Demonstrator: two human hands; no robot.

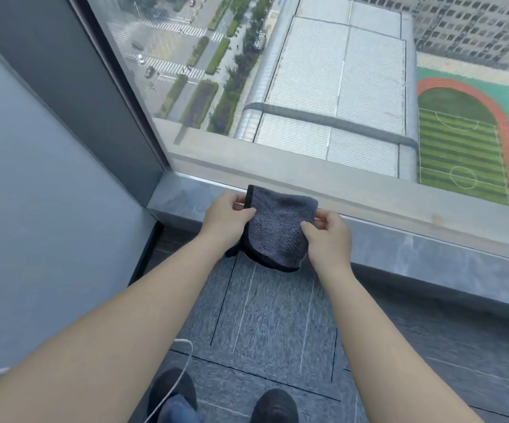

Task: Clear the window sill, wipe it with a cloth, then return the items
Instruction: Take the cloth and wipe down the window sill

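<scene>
A grey fluffy cloth (277,227) with a black hem hangs folded between both my hands, just above the front edge of the window sill (430,248). My left hand (227,215) pinches its upper left edge by the black hem. My right hand (329,233) pinches its right edge. The sill is a low grey stone ledge that runs from the left corner to the right under a large glass pane. No items stand on the part of the sill that I see.
A grey wall (33,193) and a dark window frame (73,71) close the corner on the left. Below me lies grey carpet tile (271,325), with my two dark shoes (274,406) and a thin white cable (171,389) at the bottom.
</scene>
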